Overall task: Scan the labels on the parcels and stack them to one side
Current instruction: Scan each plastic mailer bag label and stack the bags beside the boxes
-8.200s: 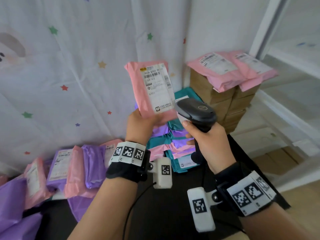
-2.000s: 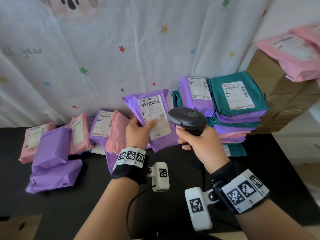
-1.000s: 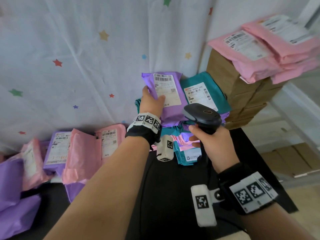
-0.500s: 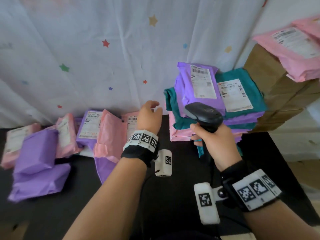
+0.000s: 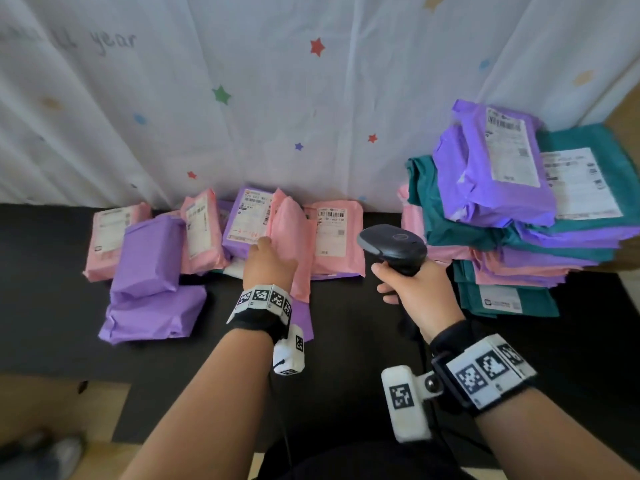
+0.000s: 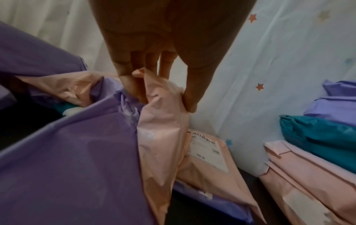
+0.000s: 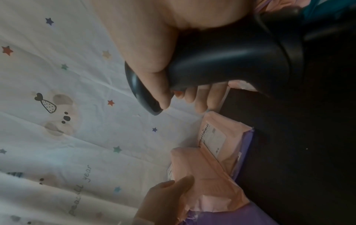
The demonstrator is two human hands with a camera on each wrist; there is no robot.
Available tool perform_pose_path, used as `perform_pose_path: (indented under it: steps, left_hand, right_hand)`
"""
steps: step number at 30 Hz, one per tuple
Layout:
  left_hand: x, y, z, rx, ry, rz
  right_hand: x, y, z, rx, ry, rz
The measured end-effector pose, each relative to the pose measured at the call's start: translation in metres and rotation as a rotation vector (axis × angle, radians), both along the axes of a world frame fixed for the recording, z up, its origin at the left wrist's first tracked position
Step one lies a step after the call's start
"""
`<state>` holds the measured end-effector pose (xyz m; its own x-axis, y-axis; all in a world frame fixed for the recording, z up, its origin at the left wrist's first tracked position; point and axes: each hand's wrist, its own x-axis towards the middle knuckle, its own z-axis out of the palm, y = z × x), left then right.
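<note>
My left hand (image 5: pixel 268 258) reaches into the loose parcels at the back of the table and grips an upright pink parcel (image 5: pixel 294 237). In the left wrist view, thumb and fingers (image 6: pixel 133 85) pinch the top edge of this pink parcel (image 6: pixel 161 129). Its label does not show. My right hand (image 5: pixel 412 292) holds the black scanner (image 5: pixel 393 249) upright to the right of it, gripping the scanner's handle (image 7: pixel 231 57). A purple parcel (image 5: pixel 495 174) with its label up tops the stack (image 5: pixel 502 258) at the right.
Several pink and purple parcels (image 5: pixel 149 258) lie loose at the back left of the black table (image 5: pixel 346 358). A labelled pink parcel (image 5: pixel 332 233) leans right behind the gripped one. A white star-printed curtain (image 5: pixel 277 98) hangs close behind everything.
My left hand set the purple parcel on top of the right stack, let go, swung left to the loose parcels and took hold of a pink one. The right hand kept the scanner.
</note>
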<state>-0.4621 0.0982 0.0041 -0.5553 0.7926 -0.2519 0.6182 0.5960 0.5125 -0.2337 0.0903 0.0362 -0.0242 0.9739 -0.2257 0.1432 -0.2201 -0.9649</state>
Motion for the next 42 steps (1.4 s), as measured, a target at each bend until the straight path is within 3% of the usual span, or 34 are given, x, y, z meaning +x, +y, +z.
perform_pose_path:
  steps: [8,16,24,32,37,39,42]
  left_hand:
    - [0.008,0.008,-0.004,-0.069,-0.060,-0.028]
    - [0.017,-0.016,0.035,0.300,-0.199,0.045]
    - [0.021,-0.028,0.079,0.633,-0.110,-0.086]
    - [0.042,-0.039,0.100,0.755,-0.052,-0.304]
    - [0.048,-0.044,0.108,0.784,-0.041,-0.366]
    - [0.047,-0.045,0.109,0.789,-0.008,-0.331]
    - [0.043,-0.046,0.111,0.795,-0.045,-0.119]
  right_hand:
    - [0.011,-0.004,0.003,-0.033,0.003,-0.064]
    - [0.026,-0.003,0.016,0.015,0.070,-0.092]
    - [0.029,0.011,0.035,-0.006,0.290,-0.160]
    - [0.038,0.008,0.057,-0.041,0.530,-0.205]
    - [0.039,0.011,0.064,-0.114,0.476,-0.187]
    - [0.037,0.009,0.065,-0.083,0.435,-0.175]
    - [0.030,0.002,0.069,-0.030,0.390,-0.143]
